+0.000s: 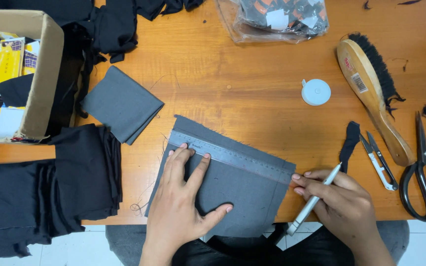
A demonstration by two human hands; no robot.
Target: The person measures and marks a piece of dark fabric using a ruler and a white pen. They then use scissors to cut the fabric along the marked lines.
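Head view is showing a metal ruler lying on a grey fabric piece at the near edge of the wooden table; its long axis is running from far left to near right, along the fabric's far edge. The left hand is pressing flat, fingers spread, fingertips touching the ruler. The right hand is gripping a white marking pen, its tip pointing far right. Further right are lying thread snips, black scissors and a wooden brush. A white round tape measure is sitting farther away. Left are lying a folded grey cloth, black fabric and a cardboard box.
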